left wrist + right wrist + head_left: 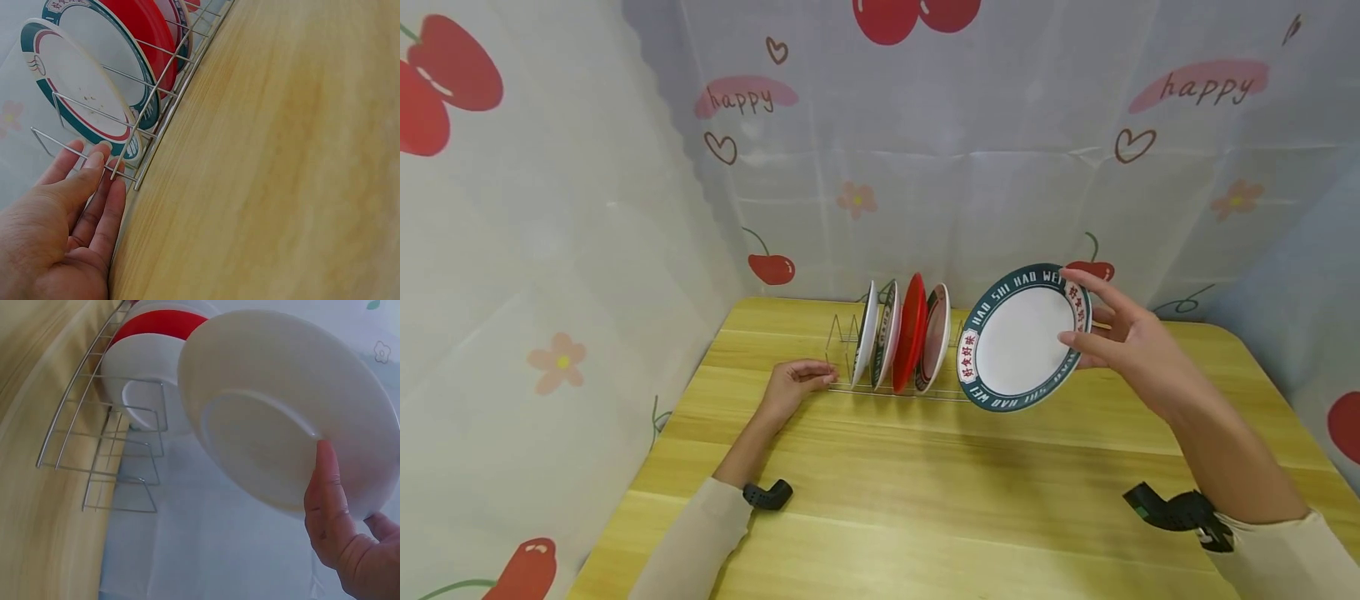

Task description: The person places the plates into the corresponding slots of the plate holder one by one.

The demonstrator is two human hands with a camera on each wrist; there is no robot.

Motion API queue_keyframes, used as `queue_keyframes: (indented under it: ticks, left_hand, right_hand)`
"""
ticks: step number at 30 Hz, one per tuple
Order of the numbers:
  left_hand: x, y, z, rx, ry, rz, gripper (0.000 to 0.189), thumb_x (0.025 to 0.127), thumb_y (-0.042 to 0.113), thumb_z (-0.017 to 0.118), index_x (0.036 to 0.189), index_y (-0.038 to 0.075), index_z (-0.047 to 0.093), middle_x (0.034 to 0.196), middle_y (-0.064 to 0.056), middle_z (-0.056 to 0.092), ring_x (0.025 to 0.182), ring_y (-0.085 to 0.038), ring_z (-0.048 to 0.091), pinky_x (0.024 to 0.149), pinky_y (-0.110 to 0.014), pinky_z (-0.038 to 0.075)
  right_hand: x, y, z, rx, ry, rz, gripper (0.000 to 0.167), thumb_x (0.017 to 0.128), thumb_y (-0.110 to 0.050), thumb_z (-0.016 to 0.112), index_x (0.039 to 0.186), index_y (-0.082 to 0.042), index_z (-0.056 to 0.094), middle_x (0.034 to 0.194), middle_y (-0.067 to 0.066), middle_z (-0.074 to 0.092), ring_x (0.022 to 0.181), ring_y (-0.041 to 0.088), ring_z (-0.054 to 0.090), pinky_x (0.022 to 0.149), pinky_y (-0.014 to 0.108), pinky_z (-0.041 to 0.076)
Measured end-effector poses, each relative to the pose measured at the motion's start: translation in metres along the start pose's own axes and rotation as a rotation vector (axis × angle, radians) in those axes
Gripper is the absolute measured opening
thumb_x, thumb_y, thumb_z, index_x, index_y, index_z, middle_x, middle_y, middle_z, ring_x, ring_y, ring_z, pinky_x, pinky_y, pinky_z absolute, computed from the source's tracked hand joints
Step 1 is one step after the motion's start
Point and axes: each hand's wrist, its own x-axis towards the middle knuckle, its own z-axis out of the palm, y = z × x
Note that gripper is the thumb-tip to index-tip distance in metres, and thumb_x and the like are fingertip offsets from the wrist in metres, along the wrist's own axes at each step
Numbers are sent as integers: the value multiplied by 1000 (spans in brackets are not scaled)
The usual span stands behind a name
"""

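My right hand [1123, 337] holds a white plate [1026, 333] by its right edge, thumb on the front face and fingers behind. Its dark green rim bears white letters and red characters. In the right wrist view the plate's plain white underside [262, 425] faces the camera, tilted above the rack. My left hand [793, 385] pinches the left end of a metal wire dish rack [139, 181] between thumb and fingertips. Standing in the rack are a red plate [910, 333], a patterned plate [934, 337] to its right, and two white plates with green rims [81, 94] to its left.
The rack stands near the back of a light wooden table [880, 500]. Right of its last plate, bare wire slots [119, 456] show. A cherry-patterned curtain [962, 167] hangs close behind the table, and another stretch of it [587, 250] runs along the left side.
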Motion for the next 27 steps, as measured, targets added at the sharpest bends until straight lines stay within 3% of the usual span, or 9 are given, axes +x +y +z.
queue_keyframes:
  ticks: [10, 17, 27]
  left_hand:
    - [1, -1, -1, -6, 1, 17, 23, 91, 2, 75, 111, -8, 72, 107, -15, 75, 95, -21, 75, 83, -32, 60]
    - [1, -1, 0, -15, 3, -3, 25, 90, 1, 75, 112, -10, 71, 108, -17, 75, 96, -21, 74, 84, -32, 60]
    - [1, 1, 1, -24, 3, -16, 23, 90, 0, 75, 111, -10, 72, 109, -21, 74, 97, -22, 74, 84, -33, 60]
  right_hand:
    - [38, 7, 10, 45, -37, 34, 72, 97, -20, 72, 157, -34, 35, 139, 15, 46, 106, 26, 61, 79, 35, 61]
    - [54, 8, 18, 38, -78, 35, 75, 95, -22, 75, 158, -31, 35, 129, 24, 50, 97, 29, 67, 79, 37, 62]
    - [69, 7, 29, 48, -123, 68, 80, 91, -23, 80, 157, -33, 36, 120, 23, 52, 93, 33, 69, 81, 44, 61]
